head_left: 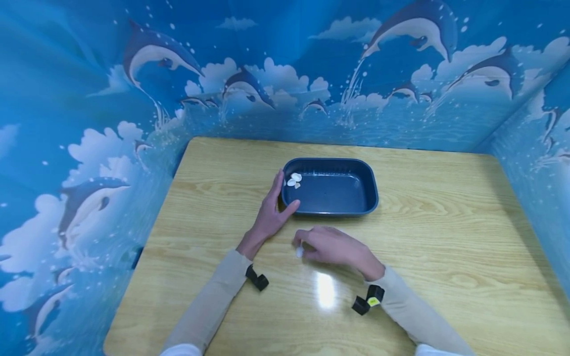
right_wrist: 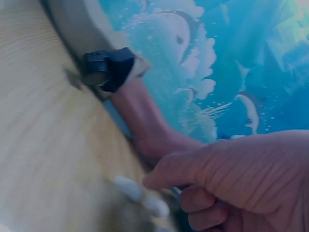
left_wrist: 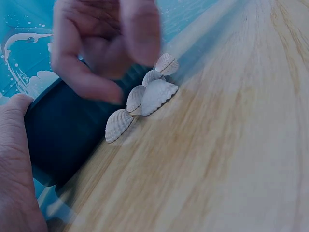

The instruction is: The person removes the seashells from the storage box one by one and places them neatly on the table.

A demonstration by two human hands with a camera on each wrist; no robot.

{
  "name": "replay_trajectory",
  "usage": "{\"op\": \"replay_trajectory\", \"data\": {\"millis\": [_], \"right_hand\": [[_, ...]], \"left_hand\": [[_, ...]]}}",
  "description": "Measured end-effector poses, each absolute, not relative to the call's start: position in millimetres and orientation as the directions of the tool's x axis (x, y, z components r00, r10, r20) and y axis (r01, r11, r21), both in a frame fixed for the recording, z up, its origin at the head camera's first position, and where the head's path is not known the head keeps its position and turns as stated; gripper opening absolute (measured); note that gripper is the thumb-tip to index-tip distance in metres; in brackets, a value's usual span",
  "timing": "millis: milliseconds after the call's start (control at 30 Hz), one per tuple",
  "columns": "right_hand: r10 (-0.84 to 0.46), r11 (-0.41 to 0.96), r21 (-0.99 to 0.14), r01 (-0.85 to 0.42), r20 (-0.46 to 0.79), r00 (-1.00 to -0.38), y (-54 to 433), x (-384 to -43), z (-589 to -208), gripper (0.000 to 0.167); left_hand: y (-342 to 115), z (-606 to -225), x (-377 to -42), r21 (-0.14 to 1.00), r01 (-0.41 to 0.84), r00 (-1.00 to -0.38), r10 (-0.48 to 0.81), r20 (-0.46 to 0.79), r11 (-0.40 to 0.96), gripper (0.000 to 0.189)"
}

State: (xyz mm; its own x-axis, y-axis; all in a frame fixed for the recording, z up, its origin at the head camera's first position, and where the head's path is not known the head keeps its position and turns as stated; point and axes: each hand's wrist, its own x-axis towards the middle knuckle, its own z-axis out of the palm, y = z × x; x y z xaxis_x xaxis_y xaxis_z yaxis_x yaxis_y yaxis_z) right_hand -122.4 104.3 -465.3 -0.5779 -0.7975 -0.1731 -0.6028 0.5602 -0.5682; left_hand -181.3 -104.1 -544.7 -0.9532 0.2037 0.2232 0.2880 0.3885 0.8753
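Observation:
A dark blue plastic tub (head_left: 331, 198) stands on the wooden table. My left hand (head_left: 268, 213) holds its near left corner, fingers along the outer left wall and thumb over the front rim. A few white shells (head_left: 296, 177) lie inside at the tub's left end. Over the table in front of the tub is my right hand (head_left: 334, 246), its fingers loosely bent and nothing showing between them. Under its fingers sits a white shell (head_left: 299, 251). The left wrist view shows several ribbed shells (left_wrist: 117, 126) in a loose row beneath that hand.
The wooden table (head_left: 445, 222) extends to both sides of the tub. Behind and beside it hang blue curtains (head_left: 276, 118) printed with dolphins. A black wrist camera (head_left: 257, 278) is on the left wrist, another black camera (head_left: 368, 299) on the right.

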Motion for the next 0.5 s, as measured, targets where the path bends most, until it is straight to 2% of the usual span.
{"op": "replay_trajectory", "data": {"millis": [300, 500], "right_hand": [[-0.742, 0.561, -0.556, -0.614, -0.009, -0.67, 125.1, -147.5, -432.8, 0.017], [-0.661, 0.619, -0.537, -0.573, 0.038, -0.75, 133.5, -183.7, -438.4, 0.018]], "left_hand": [[-103.8, -544.8, -181.8, 0.879, 0.31, -0.946, 0.209, 0.247, 0.364, 0.093], [-104.4, -546.1, -181.9, 0.886, 0.297, -0.95, 0.205, 0.236, 0.355, 0.092]]}}
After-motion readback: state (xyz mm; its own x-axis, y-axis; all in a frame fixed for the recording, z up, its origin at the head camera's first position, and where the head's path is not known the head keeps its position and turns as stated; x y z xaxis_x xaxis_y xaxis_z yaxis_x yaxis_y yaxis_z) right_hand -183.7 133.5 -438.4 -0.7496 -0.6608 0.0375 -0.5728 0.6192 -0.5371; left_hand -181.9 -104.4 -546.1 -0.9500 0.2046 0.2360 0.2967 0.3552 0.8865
